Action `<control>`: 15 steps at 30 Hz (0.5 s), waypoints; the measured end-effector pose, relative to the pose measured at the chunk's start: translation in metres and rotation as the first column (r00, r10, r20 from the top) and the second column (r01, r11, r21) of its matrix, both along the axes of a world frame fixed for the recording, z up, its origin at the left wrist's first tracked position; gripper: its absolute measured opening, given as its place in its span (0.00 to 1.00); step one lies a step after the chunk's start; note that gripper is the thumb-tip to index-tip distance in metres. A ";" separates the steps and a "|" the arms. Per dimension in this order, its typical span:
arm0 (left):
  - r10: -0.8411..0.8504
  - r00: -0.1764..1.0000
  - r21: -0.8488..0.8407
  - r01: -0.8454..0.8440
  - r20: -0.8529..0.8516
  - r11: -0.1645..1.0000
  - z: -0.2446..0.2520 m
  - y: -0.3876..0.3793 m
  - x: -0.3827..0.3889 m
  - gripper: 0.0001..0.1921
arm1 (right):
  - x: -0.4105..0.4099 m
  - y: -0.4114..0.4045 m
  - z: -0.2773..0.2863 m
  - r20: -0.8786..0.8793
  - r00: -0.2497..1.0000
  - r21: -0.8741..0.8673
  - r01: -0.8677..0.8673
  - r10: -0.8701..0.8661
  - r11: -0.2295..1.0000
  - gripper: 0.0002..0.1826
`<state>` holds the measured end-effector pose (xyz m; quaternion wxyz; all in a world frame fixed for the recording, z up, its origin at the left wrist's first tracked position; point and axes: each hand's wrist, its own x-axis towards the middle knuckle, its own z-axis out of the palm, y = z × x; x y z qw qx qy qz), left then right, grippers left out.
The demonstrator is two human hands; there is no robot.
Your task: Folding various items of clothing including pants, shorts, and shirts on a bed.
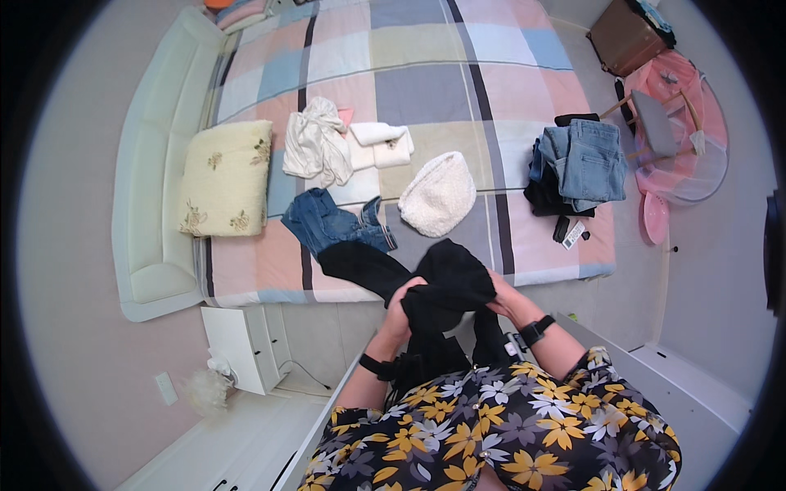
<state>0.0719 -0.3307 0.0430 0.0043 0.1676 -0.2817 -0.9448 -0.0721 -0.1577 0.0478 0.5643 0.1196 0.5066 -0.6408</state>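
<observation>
A black cloth garment [451, 276] hangs bunched between my two hands, just in front of my body at the bed's near edge. My left hand [402, 310] grips its left part, thumb on top. At the right edge, my right hand [502, 293] has hold of the same fabric, its fingers partly hidden behind the cloth. One black length of it stretches left over a pair of blue jeans [334, 221] lying crumpled on the bed. Beyond the garment lies a cream fleecy item [439, 195].
On the plaid bedspread [424, 92] are a white crumpled garment [316, 141], folded white cloth [384, 144], a floral cushion [224, 178], stacked jeans [589, 162] and a small remote [573, 235]. A white nightstand [236, 350] stands at left. A chair [654, 123] and suitcase [629, 40] stand at right.
</observation>
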 end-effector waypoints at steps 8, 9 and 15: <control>-0.301 0.952 -0.298 0.271 -0.057 0.915 0.052 0.052 -0.024 0.08 | -0.022 0.102 0.047 -0.159 0.982 -0.077 0.085 -0.097 0.993 0.22; -0.310 0.948 -0.303 0.278 -0.064 0.911 0.056 0.058 -0.030 0.08 | -0.022 0.105 0.069 -0.169 0.971 -0.091 0.153 -0.167 0.984 0.23; -0.297 0.951 -0.577 0.197 -0.083 0.793 0.091 0.065 -0.056 0.14 | -0.031 0.145 0.096 -0.341 0.904 -0.198 0.198 -0.257 0.960 0.28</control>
